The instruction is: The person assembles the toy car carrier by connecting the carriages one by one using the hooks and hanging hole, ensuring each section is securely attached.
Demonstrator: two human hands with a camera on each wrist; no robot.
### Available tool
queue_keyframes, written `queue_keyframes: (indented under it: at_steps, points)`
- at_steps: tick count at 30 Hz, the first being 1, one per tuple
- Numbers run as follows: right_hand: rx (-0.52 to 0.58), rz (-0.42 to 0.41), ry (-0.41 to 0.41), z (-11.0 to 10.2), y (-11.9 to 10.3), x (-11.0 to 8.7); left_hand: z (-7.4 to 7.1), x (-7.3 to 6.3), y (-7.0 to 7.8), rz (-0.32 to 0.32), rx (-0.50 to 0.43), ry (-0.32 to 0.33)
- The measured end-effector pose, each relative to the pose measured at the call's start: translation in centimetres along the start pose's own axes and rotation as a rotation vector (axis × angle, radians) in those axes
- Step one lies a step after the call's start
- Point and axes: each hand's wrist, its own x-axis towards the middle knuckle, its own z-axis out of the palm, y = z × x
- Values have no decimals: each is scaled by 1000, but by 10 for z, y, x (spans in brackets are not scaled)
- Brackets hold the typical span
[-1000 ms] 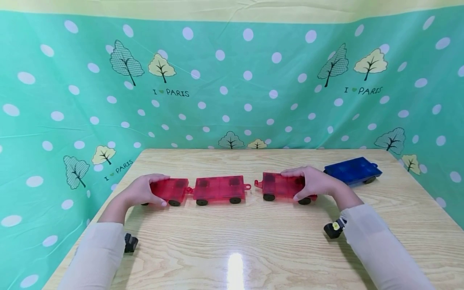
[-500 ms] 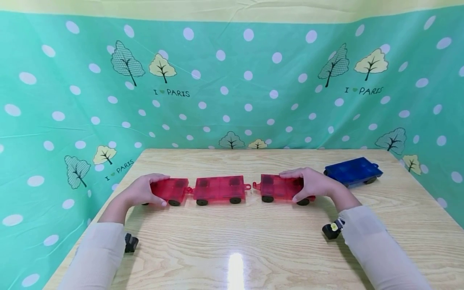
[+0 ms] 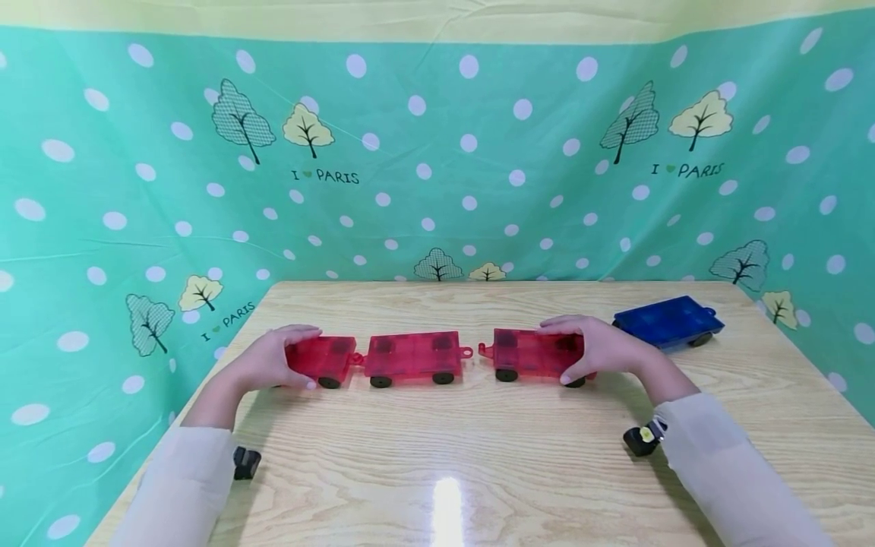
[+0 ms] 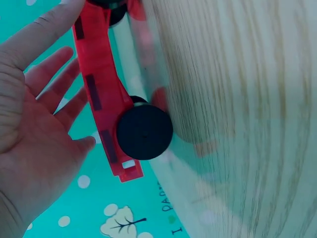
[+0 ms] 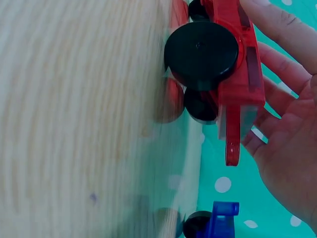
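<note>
Three translucent red toy train cars with black wheels stand in a row on the table. My left hand point(image 3: 272, 358) grips the left red car point(image 3: 326, 357) between thumb and fingers, covering its outer end. That car's inner end meets the middle red car point(image 3: 414, 354) at a coupling point(image 3: 357, 358). On the right, my right hand point(image 3: 604, 348) holds the right red car point(image 3: 522, 354), thumb on the near side and fingers over the far side. This car's hook point(image 3: 485, 350) sits a small gap from the middle car's ring point(image 3: 468, 352).
A blue toy train car point(image 3: 666, 323) stands at the back right, behind my right hand. The wooden table point(image 3: 383, 456) ends at a green dotted cloth point(image 3: 383, 152). Black wrist cameras sit below the left point(image 3: 246, 462) and right cuffs.
The right red car slid slightly left, then a touch back right. My right hand and wrist have shifted a little to the right. The left hand and other cars look unchanged.
</note>
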Motion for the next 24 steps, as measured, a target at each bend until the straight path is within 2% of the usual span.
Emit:
queue_keyframes:
  at_steps: [5,8,12,15,24]
  points:
    - [-30,18,45,0,0,-5,3,-4,9,13,-21,24]
    - [-34,30,59,0,0,-7,6,-5,14,51,-24,45]
    - [-47,22,57,0,2,-9,11,-4,19,88,-56,64]
    - [-52,11,55,0,3,-9,14,-3,22,90,-88,73]
    - [-47,11,52,0,6,-9,20,-1,35,119,-94,131]
